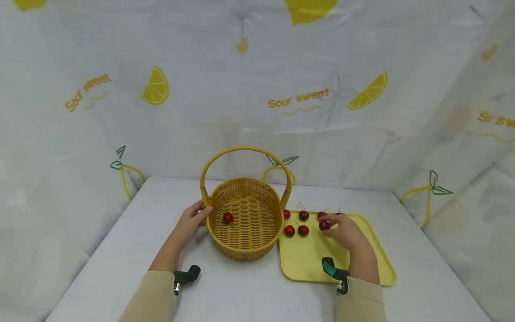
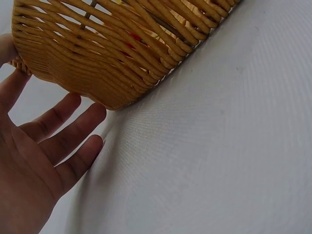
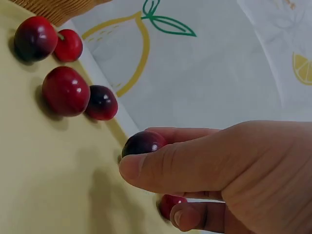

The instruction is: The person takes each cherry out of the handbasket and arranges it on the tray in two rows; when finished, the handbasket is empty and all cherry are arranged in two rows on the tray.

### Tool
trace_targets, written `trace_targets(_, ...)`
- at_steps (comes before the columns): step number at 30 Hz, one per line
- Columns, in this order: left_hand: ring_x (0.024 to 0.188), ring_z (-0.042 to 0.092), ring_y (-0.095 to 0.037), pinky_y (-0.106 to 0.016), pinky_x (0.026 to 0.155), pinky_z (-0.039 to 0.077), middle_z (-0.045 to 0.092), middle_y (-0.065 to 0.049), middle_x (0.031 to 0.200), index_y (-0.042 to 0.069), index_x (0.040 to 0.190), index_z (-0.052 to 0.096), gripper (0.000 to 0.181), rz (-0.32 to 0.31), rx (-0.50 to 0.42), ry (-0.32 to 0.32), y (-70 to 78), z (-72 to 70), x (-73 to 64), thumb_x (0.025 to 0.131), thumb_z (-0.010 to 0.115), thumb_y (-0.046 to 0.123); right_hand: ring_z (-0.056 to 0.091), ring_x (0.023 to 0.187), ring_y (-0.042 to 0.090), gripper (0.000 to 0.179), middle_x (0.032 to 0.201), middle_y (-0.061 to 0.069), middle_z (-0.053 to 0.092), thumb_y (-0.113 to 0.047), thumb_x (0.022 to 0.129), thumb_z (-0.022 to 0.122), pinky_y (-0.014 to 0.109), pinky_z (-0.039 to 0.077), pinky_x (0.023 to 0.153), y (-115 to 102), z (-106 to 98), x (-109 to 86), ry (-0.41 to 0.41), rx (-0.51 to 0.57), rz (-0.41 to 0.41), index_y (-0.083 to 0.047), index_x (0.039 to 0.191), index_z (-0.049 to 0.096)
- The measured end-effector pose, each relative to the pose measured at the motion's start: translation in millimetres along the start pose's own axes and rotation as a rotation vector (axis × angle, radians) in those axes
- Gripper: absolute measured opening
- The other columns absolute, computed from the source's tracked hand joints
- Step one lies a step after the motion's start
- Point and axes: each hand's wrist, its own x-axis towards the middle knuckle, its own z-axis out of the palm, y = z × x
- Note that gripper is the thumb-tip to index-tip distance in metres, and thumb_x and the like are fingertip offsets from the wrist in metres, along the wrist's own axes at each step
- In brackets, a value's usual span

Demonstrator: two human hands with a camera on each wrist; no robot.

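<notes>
A yellow wicker basket (image 1: 251,219) with a tall arched handle stands mid-table, one red cherry (image 1: 228,218) inside. My left hand (image 1: 194,221) holds its left rim near the handle's foot, thumb on the rim. In the left wrist view, the other fingers (image 2: 73,129) spread along the outer wall. My right hand (image 1: 346,232) pinches a dark red cherry (image 3: 144,143) between thumb and forefinger, over the yellow tray (image 1: 310,261). Several more cherries, such as one at the front (image 1: 303,230), lie on the tray's far left part; one (image 3: 171,204) is partly hidden behind my right fingers.
The tray's left edge lies right beside the basket. A white cloth (image 1: 225,295) covers the table. Behind it hangs a white backdrop (image 1: 225,89) printed with lemons and lettering. A black camera mount (image 1: 187,275) sits on my left wrist, another (image 1: 335,273) on the right.
</notes>
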Motion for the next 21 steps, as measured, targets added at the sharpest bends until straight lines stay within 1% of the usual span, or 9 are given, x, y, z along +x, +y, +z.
trace_targets(2,0.096,0.058,-0.018,-0.038,0.083,0.055,0.058,-0.023,0.125,0.005,0.152,0.048,0.051,0.005,0.003,0.000,2.9,0.5,-1.7,0.106,0.059,0.023,0.056,0.103,0.039,0.045,0.121,0.026,0.060,-0.013,0.090,0.077,0.053,0.050,0.083,7,3,2.6,-0.020,-0.002,0.032,-0.003,0.132,0.068)
trace_targets(5,0.097,0.058,-0.019,-0.040,0.084,0.055,0.057,-0.023,0.126,0.005,0.153,0.047,0.052,0.002,-0.003,0.000,5.2,0.4,-3.5,0.106,0.059,0.024,0.055,0.097,0.036,0.046,0.121,0.027,0.060,-0.010,0.087,0.078,0.049,0.049,0.081,13,7,5.8,-0.034,0.002,0.062,-0.004,0.132,0.068)
trace_targets(10,0.097,0.058,-0.020,-0.047,0.088,0.054,0.056,-0.022,0.127,0.007,0.153,0.048,0.051,-0.013,-0.011,0.002,6.1,1.1,-3.0,0.106,0.059,0.023,0.055,0.098,0.035,0.047,0.123,0.029,0.059,-0.006,0.087,0.077,0.049,0.048,0.083,19,11,9.1,-0.051,0.016,0.077,-0.005,0.132,0.068)
trace_targets(14,0.096,0.058,-0.018,-0.050,0.089,0.053,0.056,-0.022,0.125,0.006,0.153,0.048,0.050,-0.004,-0.003,-0.005,6.7,1.5,-2.0,0.107,0.058,0.023,0.054,0.097,0.034,0.048,0.121,0.027,0.059,-0.006,0.086,0.077,0.046,0.047,0.082,20,12,9.8,-0.057,0.022,0.085,-0.006,0.134,0.068)
trace_targets(15,0.096,0.058,-0.018,-0.050,0.089,0.053,0.056,-0.021,0.125,0.006,0.153,0.048,0.050,0.000,0.003,-0.007,7.2,1.5,-2.1,0.107,0.058,0.024,0.053,0.095,0.033,0.049,0.120,0.026,0.059,-0.005,0.086,0.077,0.044,0.046,0.080,19,11,9.8,-0.057,0.023,0.081,-0.006,0.134,0.067)
trace_targets(17,0.095,0.058,-0.018,-0.050,0.088,0.053,0.056,-0.021,0.123,0.005,0.153,0.048,0.050,0.006,0.011,-0.009,7.7,1.3,-2.4,0.107,0.057,0.024,0.054,0.098,0.035,0.050,0.121,0.026,0.058,-0.007,0.088,0.077,0.046,0.047,0.081,17,10,8.7,-0.056,0.029,0.076,-0.007,0.136,0.066)
trace_targets(20,0.095,0.058,-0.017,-0.051,0.088,0.053,0.057,-0.021,0.124,0.005,0.153,0.048,0.050,0.011,0.017,-0.010,6.8,0.8,-2.8,0.107,0.057,0.024,0.055,0.103,0.039,0.050,0.124,0.027,0.057,-0.010,0.091,0.076,0.050,0.048,0.083,12,5,6.2,-0.056,0.044,0.030,-0.007,0.139,0.064)
trace_targets(21,0.095,0.058,-0.018,-0.051,0.088,0.053,0.057,-0.021,0.124,0.005,0.153,0.047,0.050,0.012,0.020,-0.009,6.7,0.5,-3.1,0.107,0.057,0.024,0.055,0.106,0.042,0.050,0.126,0.029,0.056,-0.012,0.091,0.076,0.053,0.048,0.085,9,3,5.2,-0.048,0.052,0.009,-0.006,0.139,0.064)
